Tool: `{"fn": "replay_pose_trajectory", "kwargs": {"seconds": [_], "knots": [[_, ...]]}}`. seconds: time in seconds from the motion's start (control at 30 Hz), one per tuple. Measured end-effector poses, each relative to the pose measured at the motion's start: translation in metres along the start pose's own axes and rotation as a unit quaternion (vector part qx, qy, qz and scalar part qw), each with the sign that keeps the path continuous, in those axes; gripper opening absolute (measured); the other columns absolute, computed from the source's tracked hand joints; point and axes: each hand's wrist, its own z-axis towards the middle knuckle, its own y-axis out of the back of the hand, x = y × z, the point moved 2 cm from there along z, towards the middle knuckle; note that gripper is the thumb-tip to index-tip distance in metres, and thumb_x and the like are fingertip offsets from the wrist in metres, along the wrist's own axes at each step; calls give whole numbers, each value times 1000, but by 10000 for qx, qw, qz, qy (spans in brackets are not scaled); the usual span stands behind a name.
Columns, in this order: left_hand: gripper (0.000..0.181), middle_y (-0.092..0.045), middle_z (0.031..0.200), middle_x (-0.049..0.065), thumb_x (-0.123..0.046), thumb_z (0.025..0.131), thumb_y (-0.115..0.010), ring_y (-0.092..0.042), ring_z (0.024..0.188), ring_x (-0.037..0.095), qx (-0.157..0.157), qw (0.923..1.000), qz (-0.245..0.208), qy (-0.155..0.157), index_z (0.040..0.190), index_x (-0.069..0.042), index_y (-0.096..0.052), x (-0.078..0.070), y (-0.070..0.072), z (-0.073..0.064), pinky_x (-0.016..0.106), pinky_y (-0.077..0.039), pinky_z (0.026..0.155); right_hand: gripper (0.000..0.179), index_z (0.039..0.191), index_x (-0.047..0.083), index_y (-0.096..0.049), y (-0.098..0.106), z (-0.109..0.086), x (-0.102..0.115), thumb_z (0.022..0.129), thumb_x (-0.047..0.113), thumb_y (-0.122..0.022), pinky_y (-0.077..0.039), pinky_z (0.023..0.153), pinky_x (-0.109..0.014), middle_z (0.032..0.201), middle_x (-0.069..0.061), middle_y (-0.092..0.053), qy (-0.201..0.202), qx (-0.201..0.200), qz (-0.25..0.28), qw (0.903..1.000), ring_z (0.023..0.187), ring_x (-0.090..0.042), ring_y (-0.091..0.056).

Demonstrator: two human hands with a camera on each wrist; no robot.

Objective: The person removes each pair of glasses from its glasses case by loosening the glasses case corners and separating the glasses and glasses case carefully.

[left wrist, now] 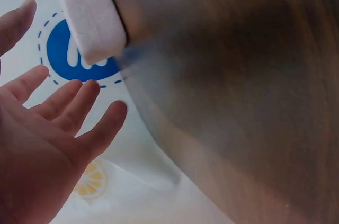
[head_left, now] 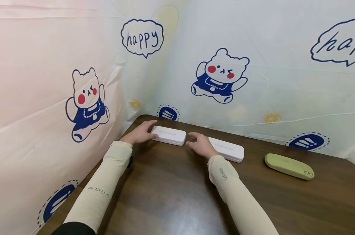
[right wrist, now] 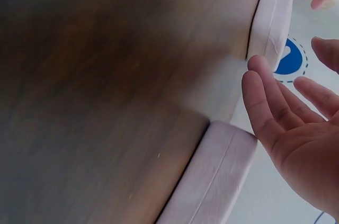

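Note:
Two white glasses cases lie on the brown table, both with small lettering on the lid. My left hand [head_left: 140, 132] is at the left end of the left white case [head_left: 169, 135], thumb and fingers spread around that end. In the left wrist view the fingers of the left hand [left wrist: 50, 123] are apart and loosely bent, with nothing between them. My right hand [head_left: 202, 145] hovers between the two cases, partly covering the left end of the right white case [head_left: 228, 149]. The right wrist view shows the right hand [right wrist: 296, 134] with fingers extended and an unoccupied palm.
A green glasses case [head_left: 289, 166] with a small glasses drawing lies farther right on the table [head_left: 171, 192]. Behind the table's back and left edges hangs a pale cloth [head_left: 177, 78] printed with cartoon bears and "happy" bubbles.

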Motion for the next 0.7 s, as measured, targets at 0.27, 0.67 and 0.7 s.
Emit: {"fn": "replay_pose_trajectory", "kwargs": {"seconds": [0.27, 0.67, 0.7], "knots": [[89, -32, 157, 25, -25, 88, -76, -37, 140, 40, 331, 9990, -301, 88, 159, -4, -25, 14, -10, 6, 54, -28, 113, 73, 153, 5, -42, -14, 16, -3, 93, 32, -73, -36, 109, -47, 146, -17, -52, -168, 189, -338, 9991, 133, -33, -49], [97, -27, 159, 25, -19, 85, -79, -26, 146, 40, 734, 9971, -192, 33, 159, 0, -21, 12, -13, 21, 51, -20, 117, 88, 158, 3, -29, -24, 44, 5, 91, 33, -76, -26, 116, -44, 159, -15, -35, -431, 708, -704, 9941, 145, -30, -33], [96, -27, 160, 25, -19, 85, -79, -26, 146, 39, 774, 9969, -149, 63, 159, -1, -21, 12, -14, 23, 52, -20, 117, 88, 158, 3, -29, -25, 45, 5, 91, 32, -77, -26, 116, -44, 159, -15, -35, -455, 712, -714, 9939, 144, -30, -34]]}}
